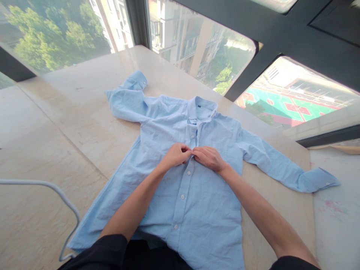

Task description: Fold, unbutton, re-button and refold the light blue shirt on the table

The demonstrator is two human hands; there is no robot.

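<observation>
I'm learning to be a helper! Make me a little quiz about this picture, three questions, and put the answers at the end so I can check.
1. Multiple choice: where on the light blue button-up shirt do the left hand and the right hand meet?
A. At a cuff
B. At the front placket
C. At the collar

2. True or false: the pale cable comes into the picture from the left edge.

3. Count: how many white buttons show on the front placket below the hands?

Key:
1. B
2. True
3. Three
</observation>
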